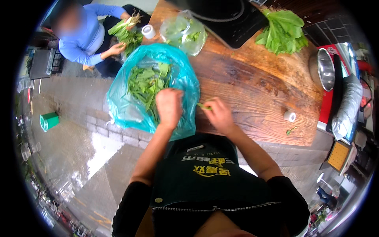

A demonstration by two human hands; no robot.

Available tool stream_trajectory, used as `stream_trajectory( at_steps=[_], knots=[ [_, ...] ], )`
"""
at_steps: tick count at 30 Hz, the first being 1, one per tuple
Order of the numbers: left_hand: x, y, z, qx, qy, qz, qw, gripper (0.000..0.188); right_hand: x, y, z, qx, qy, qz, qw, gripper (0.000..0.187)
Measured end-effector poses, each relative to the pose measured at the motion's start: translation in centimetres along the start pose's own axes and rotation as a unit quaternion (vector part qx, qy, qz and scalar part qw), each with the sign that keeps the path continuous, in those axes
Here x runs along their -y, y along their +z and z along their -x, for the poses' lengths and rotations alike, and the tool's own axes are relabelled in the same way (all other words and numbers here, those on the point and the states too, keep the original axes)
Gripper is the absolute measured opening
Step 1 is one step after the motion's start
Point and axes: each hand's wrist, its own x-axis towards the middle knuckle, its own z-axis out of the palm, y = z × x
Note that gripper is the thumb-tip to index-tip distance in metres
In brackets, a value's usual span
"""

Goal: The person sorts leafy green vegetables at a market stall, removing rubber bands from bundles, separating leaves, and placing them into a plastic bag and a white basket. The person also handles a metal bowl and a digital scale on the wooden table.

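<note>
A blue-green plastic bag [118,100] stands open at the table's left edge, with leafy greens [148,83] heaped inside. My left hand [169,107] is over the right part of the bag, beside the greens. Its fingers are blurred and partly turned away, so what they hold, if anything, does not show. Just right of the bag, my right hand [219,115] is closed, pinching a short green stem [204,106] between thumb and fingers above the wooden table [244,87].
Clear bags of greens [183,33], a white roll [148,31] and a black cooktop [225,17] lie at the back. Lettuce [282,31], a steel bowl [325,69] and another white roll [289,116] are right. A co-worker [87,35] holds greens at far left; a green bin [49,121] stands on the floor.
</note>
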Motion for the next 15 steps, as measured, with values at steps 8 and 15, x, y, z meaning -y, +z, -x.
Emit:
stream_trajectory(
  at_steps=[8,15],
  knots=[
    [5.3,-5.4,3.1,0.022,-0.170,-0.032,0.985,0.016,0.2,-0.4,-11.9,0.042,-0.021,-0.049,0.998,0.015],
    [3.7,-8.8,4.0,-0.063,-0.084,-0.024,0.994,0.026,-6.2,-10.2,-16.7,-0.107,0.093,-0.060,0.988,0.013]
  ],
)
